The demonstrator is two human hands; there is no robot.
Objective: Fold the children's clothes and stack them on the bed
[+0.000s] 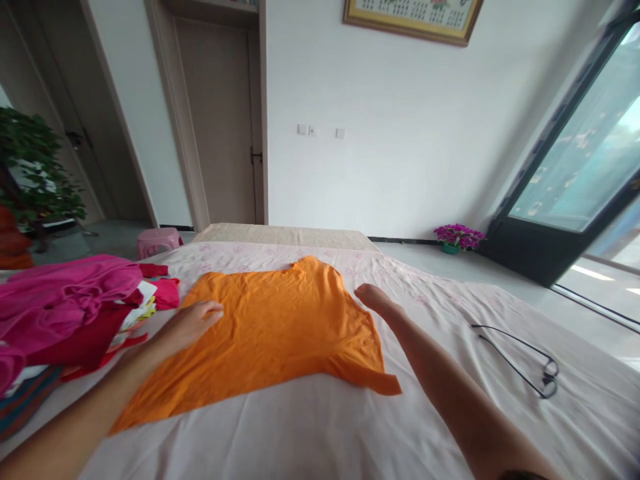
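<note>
An orange T-shirt lies spread over the bedsheet in front of me, lightly wrinkled. One sleeve points toward me at its lower right. My left hand is over the shirt's left edge, its fingers loosely bent and apart, with nothing seen in them. Beside the shirt's right edge is my right hand. Its fingers curl down out of sight, so I cannot tell whether they pinch the cloth.
A heap of pink and red clothes lies at the left. Black-framed glasses rest on the pale sheet at the right. Beyond the bed stand a pink stool and purple flowers in a pot.
</note>
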